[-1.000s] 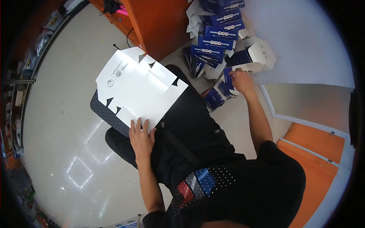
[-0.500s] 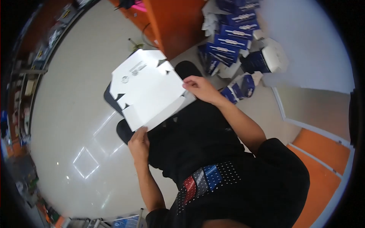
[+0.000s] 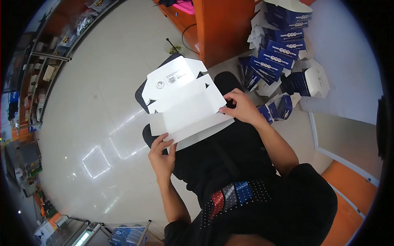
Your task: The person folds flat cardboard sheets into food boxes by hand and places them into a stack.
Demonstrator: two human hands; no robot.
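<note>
Glossy floor (image 3: 94,119) behind; white carton sheet (image 3: 186,102) between hands (image 3: 163,158) (image 3: 244,107), both pinching near edge.

Your sheet (image 3: 186,98) looks like smooth white paperboard, fairly matt. Below you, the floor (image 3: 102,102) is smooth and glossy.

Orange cabinet (image 3: 223,33) — cut off above, print (image 3: 181,76) on card (image 3: 191,102) — illegible

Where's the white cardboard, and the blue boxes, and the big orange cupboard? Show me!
White cardboard (image 3: 186,103): head view, on its flat middle.
Blue boxes (image 3: 271,62): head view, on a printed box side mid-pile.
Orange cupboard (image 3: 225,33): head view, on its broad side panel.
</note>
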